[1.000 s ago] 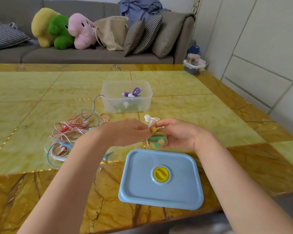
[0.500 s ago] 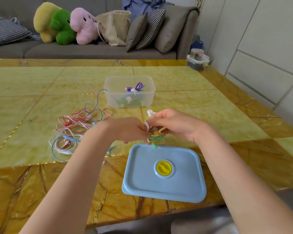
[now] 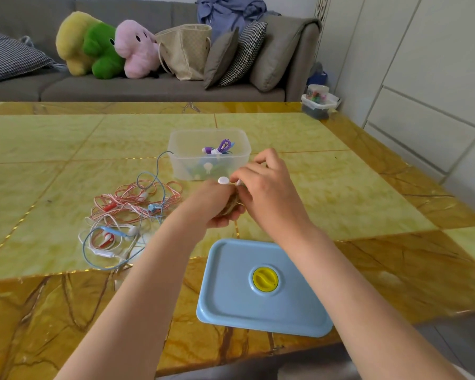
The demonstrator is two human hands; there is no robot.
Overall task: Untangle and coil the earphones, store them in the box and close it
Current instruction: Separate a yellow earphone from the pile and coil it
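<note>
both forearms reach forward over the table [image 3: 340,187] and the hands meet just in front of the clear box [image 3: 209,154]. the left hand [image 3: 217,204] is curled around a small coiled earphone bundle [image 3: 232,205], palm side turned up. the right hand [image 3: 266,187] comes from above, its fingers bent and pinching the white earbud end [image 3: 223,180] at the top of the bundle. to the left of the grip lies the tangled heap of red and blue earphones [image 3: 129,212]. the blue lid [image 3: 261,289] lies nearer to the person, below the hands.
</note>
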